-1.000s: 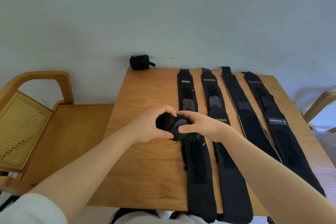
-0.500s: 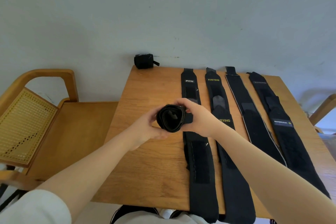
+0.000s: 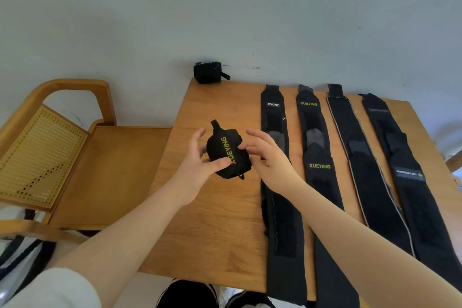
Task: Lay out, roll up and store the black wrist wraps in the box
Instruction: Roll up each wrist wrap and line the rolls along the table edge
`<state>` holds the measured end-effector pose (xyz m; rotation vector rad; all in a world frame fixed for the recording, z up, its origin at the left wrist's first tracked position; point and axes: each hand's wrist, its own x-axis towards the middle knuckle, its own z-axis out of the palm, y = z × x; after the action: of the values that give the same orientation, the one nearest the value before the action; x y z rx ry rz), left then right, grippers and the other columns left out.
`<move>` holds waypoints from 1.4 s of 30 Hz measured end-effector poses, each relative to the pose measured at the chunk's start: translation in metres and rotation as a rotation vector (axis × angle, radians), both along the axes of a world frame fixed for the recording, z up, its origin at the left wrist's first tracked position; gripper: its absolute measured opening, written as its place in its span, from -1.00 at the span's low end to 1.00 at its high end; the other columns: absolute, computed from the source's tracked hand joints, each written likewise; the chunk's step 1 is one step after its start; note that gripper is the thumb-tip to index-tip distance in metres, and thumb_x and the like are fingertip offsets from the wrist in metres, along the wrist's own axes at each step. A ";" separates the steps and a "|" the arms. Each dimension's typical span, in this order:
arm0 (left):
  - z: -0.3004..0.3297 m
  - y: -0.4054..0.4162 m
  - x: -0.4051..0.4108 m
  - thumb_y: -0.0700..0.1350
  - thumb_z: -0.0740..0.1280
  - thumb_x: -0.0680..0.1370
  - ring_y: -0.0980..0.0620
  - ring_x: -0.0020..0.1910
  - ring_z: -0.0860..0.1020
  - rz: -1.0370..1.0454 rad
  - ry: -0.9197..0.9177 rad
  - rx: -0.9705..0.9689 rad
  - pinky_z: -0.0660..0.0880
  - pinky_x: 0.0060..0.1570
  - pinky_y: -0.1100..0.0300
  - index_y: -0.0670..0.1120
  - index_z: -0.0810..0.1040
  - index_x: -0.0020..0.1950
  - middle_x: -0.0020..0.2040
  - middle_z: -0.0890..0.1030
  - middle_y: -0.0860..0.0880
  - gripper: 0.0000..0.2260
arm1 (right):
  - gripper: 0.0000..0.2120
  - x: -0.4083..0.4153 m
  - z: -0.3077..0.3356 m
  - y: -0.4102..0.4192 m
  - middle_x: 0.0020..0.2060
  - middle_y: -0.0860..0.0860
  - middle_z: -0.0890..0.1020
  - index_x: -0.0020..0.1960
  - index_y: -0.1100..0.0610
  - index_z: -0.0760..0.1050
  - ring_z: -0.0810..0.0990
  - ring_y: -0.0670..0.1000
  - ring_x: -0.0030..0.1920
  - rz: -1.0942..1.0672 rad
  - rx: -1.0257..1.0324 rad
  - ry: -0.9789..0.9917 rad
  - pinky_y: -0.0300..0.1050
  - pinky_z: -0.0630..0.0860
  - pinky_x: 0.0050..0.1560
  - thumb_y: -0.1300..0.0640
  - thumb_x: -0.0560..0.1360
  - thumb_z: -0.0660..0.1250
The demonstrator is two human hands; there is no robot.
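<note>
Your wooden table (image 3: 220,232) has four long black wraps (image 3: 280,182) lying flat side by side. Your left hand (image 3: 197,170) holds the rolled wrap (image 3: 228,155) above the table, thumb pressing it. Your right hand (image 3: 265,155) touches it with loose, spread fingers.

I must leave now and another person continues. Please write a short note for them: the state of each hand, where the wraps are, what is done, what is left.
Left hand: holds the rolled XUEYING wrap above the table, thumb on its front.
Right hand: open, fingertips touching the roll's right side.
Four flat wraps lie side by side on the table's right part: IINCYO wrap, second XUEYING wrap, grey-edged wrap, rightmost wrap.
Done: one finished roll at the far table edge; the held one is rolled.
Left: roll the four flat wraps, store all. No box is in view.
</note>
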<state>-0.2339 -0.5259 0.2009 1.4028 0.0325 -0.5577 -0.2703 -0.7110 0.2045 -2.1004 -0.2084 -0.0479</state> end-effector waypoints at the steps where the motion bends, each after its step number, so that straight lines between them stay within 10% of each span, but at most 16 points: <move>1: -0.001 -0.002 0.005 -0.25 0.49 0.39 -0.01 0.24 0.50 0.022 0.001 0.019 0.38 0.30 -0.16 0.24 0.12 0.45 0.30 0.45 0.01 -0.18 | -0.69 0.003 0.002 0.004 0.32 -0.07 0.39 0.12 0.01 0.44 0.55 -0.03 0.19 -0.039 0.143 0.126 -0.21 0.52 0.18 0.38 0.57 0.16; 6: -0.005 -0.009 0.033 -0.21 0.41 0.45 -0.07 0.23 0.52 0.118 0.130 -0.143 0.40 0.30 -0.09 0.11 0.08 0.52 0.31 0.48 -0.11 -0.24 | -0.51 0.025 -0.007 0.021 0.18 -0.13 0.47 0.26 -0.12 0.27 0.54 -0.10 0.15 -0.037 0.313 0.255 -0.10 0.56 0.14 0.12 0.45 0.43; 12: -0.019 -0.028 0.070 -0.23 0.33 0.54 -0.06 0.16 0.56 0.144 0.192 -0.128 0.52 0.17 0.01 0.12 0.16 0.46 0.25 0.49 -0.06 -0.41 | -0.32 0.072 -0.019 0.030 0.26 -0.05 0.39 0.31 0.01 0.31 0.47 -0.01 0.17 -0.319 -0.195 0.106 -0.02 0.52 0.13 -0.24 0.29 0.42; 18: -0.021 -0.027 0.153 -0.16 0.36 0.53 -0.03 0.19 0.53 0.059 0.091 0.050 0.47 0.22 -0.01 0.07 0.24 0.45 0.29 0.49 -0.03 -0.45 | -0.39 0.123 -0.017 -0.001 0.28 -0.01 0.40 0.39 0.00 0.25 0.60 -0.11 -0.08 -0.085 -0.165 0.258 -0.23 0.59 -0.03 0.14 0.43 0.45; 21: -0.013 -0.035 0.203 -0.14 0.38 0.52 0.13 0.03 0.56 -0.129 -0.019 0.164 0.53 -0.09 0.31 0.08 0.29 0.43 0.19 0.52 0.06 -0.48 | -0.22 0.146 -0.029 -0.005 0.24 0.09 0.41 0.46 -0.05 0.16 0.57 -0.01 -0.07 -0.135 -0.584 -0.005 -0.07 0.60 -0.05 0.24 0.38 0.48; 25: -0.014 -0.058 0.258 -0.19 0.43 0.47 0.15 0.12 0.49 -0.434 -0.167 0.296 0.46 -0.02 0.31 0.11 0.23 0.46 0.20 0.51 0.12 -0.35 | -0.36 0.198 -0.048 -0.013 0.29 0.18 0.45 0.33 0.07 0.35 0.45 0.23 0.26 -0.240 -1.000 -0.328 0.19 0.37 0.28 0.13 0.31 0.51; 30: -0.018 -0.063 0.307 -0.32 0.27 0.54 0.16 0.28 0.45 -0.511 -0.312 0.307 0.37 0.22 0.32 -0.01 0.24 0.47 0.29 0.47 0.08 -0.46 | -0.30 0.255 -0.068 -0.024 0.18 0.07 0.54 0.26 0.14 0.42 0.52 0.18 0.17 -0.244 -0.912 -0.008 0.10 0.43 0.19 -0.11 0.24 0.56; 34: -0.043 -0.049 0.348 -0.24 0.21 0.57 0.05 0.41 0.28 -0.263 -0.862 0.831 0.22 0.36 0.18 -0.05 0.33 0.44 0.39 0.38 0.05 -0.57 | -0.32 0.289 -0.077 -0.035 0.30 0.03 0.40 0.38 0.07 0.26 0.36 0.12 0.30 -0.425 -0.780 0.197 0.04 0.32 0.26 -0.06 0.37 0.47; 37: -0.074 -0.038 0.368 -0.10 0.28 0.57 -0.13 0.47 0.14 -0.414 -0.939 1.172 0.20 0.41 -0.04 0.04 0.20 0.51 0.51 0.21 -0.03 -0.47 | -0.30 0.313 -0.078 -0.039 0.37 0.03 0.33 0.42 0.06 0.22 0.31 0.12 0.34 -0.418 -0.729 0.218 0.04 0.30 0.30 -0.04 0.39 0.46; 42: -0.086 -0.034 0.374 -0.15 0.40 0.50 -0.17 0.45 0.17 -0.421 -1.003 1.078 0.24 0.39 -0.11 -0.01 0.29 0.48 0.47 0.29 -0.07 -0.42 | -0.32 0.351 -0.077 -0.029 0.42 0.06 0.25 0.47 0.08 0.19 0.22 0.12 0.39 -0.332 -0.769 0.155 0.05 0.27 0.34 0.03 0.45 0.42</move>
<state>0.1405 -0.5598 0.1145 2.6437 -0.9016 -0.0708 0.0811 -0.7404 0.1279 -2.8704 0.2639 -0.0001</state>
